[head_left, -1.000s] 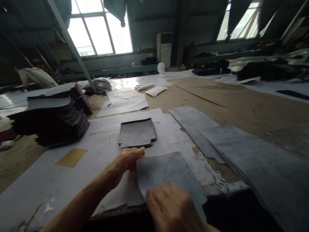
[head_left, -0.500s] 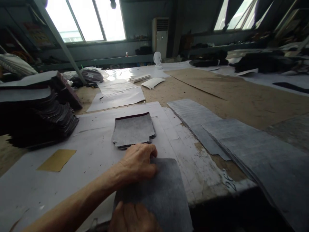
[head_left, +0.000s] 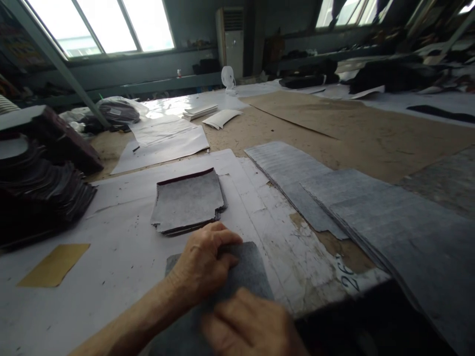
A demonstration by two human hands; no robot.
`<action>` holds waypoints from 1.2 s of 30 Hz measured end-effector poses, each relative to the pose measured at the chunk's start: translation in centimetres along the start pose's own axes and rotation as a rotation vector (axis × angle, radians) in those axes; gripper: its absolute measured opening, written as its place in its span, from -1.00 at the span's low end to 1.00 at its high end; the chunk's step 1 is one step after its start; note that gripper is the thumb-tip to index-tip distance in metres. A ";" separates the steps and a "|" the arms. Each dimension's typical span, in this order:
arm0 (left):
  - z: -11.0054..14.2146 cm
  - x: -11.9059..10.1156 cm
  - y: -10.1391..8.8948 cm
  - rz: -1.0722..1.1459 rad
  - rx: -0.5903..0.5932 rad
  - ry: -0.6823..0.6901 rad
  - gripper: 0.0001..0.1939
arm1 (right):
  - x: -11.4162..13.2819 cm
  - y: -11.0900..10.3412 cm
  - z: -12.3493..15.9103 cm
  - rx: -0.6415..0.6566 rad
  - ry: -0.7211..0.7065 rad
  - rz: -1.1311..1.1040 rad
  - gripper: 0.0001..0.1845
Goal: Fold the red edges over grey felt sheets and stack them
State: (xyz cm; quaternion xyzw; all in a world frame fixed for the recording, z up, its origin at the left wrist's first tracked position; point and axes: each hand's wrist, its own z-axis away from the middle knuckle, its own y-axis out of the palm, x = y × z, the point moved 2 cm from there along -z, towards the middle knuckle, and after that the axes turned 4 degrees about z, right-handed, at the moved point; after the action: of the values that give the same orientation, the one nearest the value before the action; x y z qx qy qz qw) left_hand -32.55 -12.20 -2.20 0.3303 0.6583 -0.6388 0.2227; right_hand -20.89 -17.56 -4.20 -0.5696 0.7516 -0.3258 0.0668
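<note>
A grey, fabric-like sheet (head_left: 247, 264) with rounded corners lies at the near edge of the work surface. My left hand (head_left: 208, 259) rests on its upper part, fingers curled and the thumb drawn in, gripping the sheet near its far edge. Over the lower part is my right hand (head_left: 252, 324), bent and smeared by motion; whether it holds anything is hidden. Just beyond my left hand sits a small stack of grey pieces (head_left: 189, 200) with a dark red folded edge at its far side and notched near corners.
Long grey strips (head_left: 371, 207) lie in layers on the right. At left stands a tall dark stack (head_left: 40, 193), with a yellow-brown sheet (head_left: 54, 265) nearer me. White paper (head_left: 111, 237) covers the surface. Farther off are white sheets (head_left: 221, 117) and a small white fan (head_left: 227, 78).
My right hand has moved right and slightly up across the grey sheet. My left hand stays on the sheet, its fingers slightly more extended. The view has shifted right and down.
</note>
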 end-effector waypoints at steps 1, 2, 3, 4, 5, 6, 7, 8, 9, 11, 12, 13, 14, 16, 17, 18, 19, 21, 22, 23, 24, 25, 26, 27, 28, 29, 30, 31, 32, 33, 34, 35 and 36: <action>0.3 0.1 0.1 0.002 -0.024 0.059 -0.68 | -1.2 -1.4 0.1 0.009 0.054 0.038 -0.76; 0.5 0.1 0.2 -0.004 -0.049 0.122 -0.68 | -2.4 -2.6 0.3 0.022 0.117 0.102 -0.80; 0.8 0.1 0.3 -0.015 -0.073 0.182 -0.69 | -3.3 -3.6 0.5 0.036 0.164 0.174 -0.80; 1.0 0.1 0.3 -0.030 -0.093 0.236 -0.70 | -4.0 -4.3 0.7 0.050 0.191 0.241 -0.78; 1.2 0.1 0.4 -0.047 -0.106 0.281 -0.73 | -4.5 -4.7 1.0 0.071 0.205 0.301 -0.75; 1.4 0.1 0.4 -0.064 -0.112 0.318 -0.75 | -4.8 -4.9 1.2 0.092 0.201 0.350 -0.73; 1.5 0.0 0.5 -0.081 -0.115 0.348 -0.76 | -4.9 -4.8 1.4 0.110 0.193 0.386 -0.71; 1.5 0.0 0.5 -0.097 -0.114 0.374 -0.75 | -4.9 -4.7 1.5 0.123 0.181 0.411 -0.70; 1.6 0.0 0.5 -0.109 -0.111 0.396 -0.74 | -4.9 -4.5 1.5 0.136 0.169 0.429 -0.68; 1.5 0.1 0.5 -0.118 -0.099 0.442 -0.70 | -4.8 -4.2 1.4 0.155 0.157 0.449 -0.66; 1.5 0.1 0.4 -0.119 -0.093 0.465 -0.69 | -4.8 -4.1 1.3 0.172 0.156 0.449 -0.64; 1.5 0.1 0.4 -0.120 -0.088 0.484 -0.68 | -4.9 -4.1 1.3 0.191 0.156 0.447 -0.63; 1.5 0.1 0.5 -0.124 -0.084 0.502 -0.67 | -4.9 -4.1 1.2 0.206 0.154 0.446 -0.62; 1.5 0.0 0.5 -0.141 -0.079 0.529 -0.65 | -5.0 -4.1 1.1 0.218 0.153 0.447 -0.61; 1.5 0.0 0.6 -0.151 -0.076 0.539 -0.65 | -5.0 -4.1 1.1 0.220 0.155 0.447 -0.61; 1.5 0.0 0.6 -0.160 -0.075 0.551 -0.65 | -5.0 -4.1 1.0 0.219 0.156 0.450 -0.61; 1.5 0.0 0.7 -0.169 -0.075 0.564 -0.65 | -5.0 -4.1 1.0 0.214 0.156 0.451 -0.61; 1.6 0.0 0.8 -0.188 -0.088 0.589 -0.66 | -4.9 -4.0 1.0 0.209 0.156 0.444 -0.61; 1.6 0.0 0.9 -0.202 -0.095 0.600 -0.66 | -4.9 -4.0 1.0 0.205 0.158 0.438 -0.61; 1.6 -0.1 0.9 -0.220 -0.097 0.607 -0.66 | -5.0 -4.0 1.0 0.202 0.163 0.429 -0.61; 1.7 -0.1 1.0 -0.242 -0.099 0.613 -0.67 | -5.1 -4.0 1.0 0.205 0.172 0.414 -0.62; 1.7 -0.2 1.0 -0.267 -0.098 0.617 -0.67 | -5.2 -4.1 1.0 0.205 0.188 0.391 -0.63; 1.8 -0.2 1.1 -0.292 -0.098 0.622 -0.68 | -5.5 -4.3 1.0 0.203 0.213 0.359 -0.66; 1.9 -0.3 1.1 -0.316 -0.097 0.626 -0.68 | -5.8 -4.5 1.0 0.193 0.252 0.319 -0.69; 1.9 -0.4 1.1 -0.339 -0.098 0.628 -0.68 | -6.1 -4.7 1.1 0.177 0.304 0.276 -0.73; 2.0 -0.5 1.1 -0.359 -0.095 0.628 -0.68 | -6.4 -4.9 1.1 0.148 0.361 0.241 -0.76; 2.1 -0.6 1.1 -0.378 -0.091 0.629 -0.68 | -6.6 -5.2 1.2 0.118 0.412 0.219 -0.79; 2.1 -0.6 1.2 -0.395 -0.086 0.630 -0.68 | -6.7 -5.3 1.2 0.089 0.440 0.216 -0.80; 2.2 -0.7 1.2 -0.411 -0.085 0.633 -0.68 | -6.6 -5.4 1.2 0.073 0.438 0.226 -0.80; 2.2 -0.8 1.2 -0.424 -0.087 0.639 -0.68 | -6.4 -5.3 1.1 0.070 0.409 0.243 -0.78; 2.2 -0.8 1.2 -0.432 -0.089 0.645 -0.68 | -6.1 -5.1 1.0 0.080 0.359 0.261 -0.75; 2.2 -0.8 1.2 -0.436 -0.090 0.650 -0.68 | -5.8 -4.9 1.0 0.099 0.307 0.279 -0.71; 2.2 -0.9 1.2 -0.435 -0.092 0.653 -0.68 | -5.5 -4.6 0.9 0.121 0.267 0.299 -0.68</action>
State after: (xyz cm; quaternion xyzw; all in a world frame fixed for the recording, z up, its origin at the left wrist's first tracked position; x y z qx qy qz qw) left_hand -31.38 -14.53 -2.62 0.3586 0.7770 -0.5022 -0.1245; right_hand -14.88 -13.64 -3.81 -0.3986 0.8089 -0.4294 0.0485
